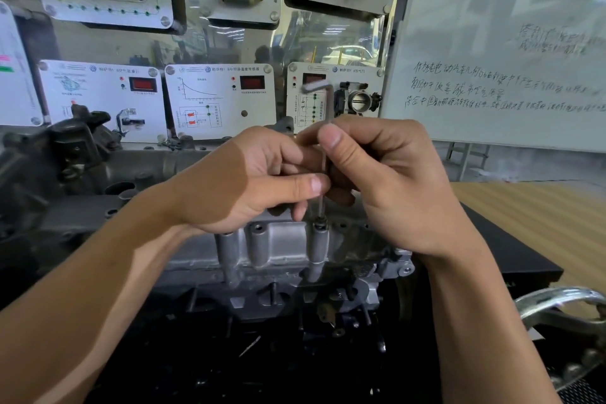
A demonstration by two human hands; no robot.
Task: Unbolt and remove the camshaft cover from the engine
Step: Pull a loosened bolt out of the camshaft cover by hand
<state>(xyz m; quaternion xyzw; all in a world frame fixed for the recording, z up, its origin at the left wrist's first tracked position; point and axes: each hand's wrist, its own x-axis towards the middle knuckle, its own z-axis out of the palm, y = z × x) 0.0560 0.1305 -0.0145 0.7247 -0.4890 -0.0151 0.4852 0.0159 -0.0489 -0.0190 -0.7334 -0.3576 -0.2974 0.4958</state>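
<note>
Nearest: silver cast-aluminium camshaft cover (278, 241), seated on dark grey engine (82, 174), not lifted. Small socket-head bolt (319, 226) in boss at near edge. Above: left hand (259, 180), right hand (387, 187), both pinching thin steel L-shaped hex key (329, 105), tip in bolt. Judged mid-unbolting; other bolts unclear; cover removal left. Behind: white sensor panels (219, 98), whiteboard (508, 43) with handwriting.

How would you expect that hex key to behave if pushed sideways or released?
The hex key looks like slim steel, so probably stiff and light. Upright with only its tip in the bolt, it would likely tip if the left hand and right hand let go. Its bent top should stop it rolling.
</note>
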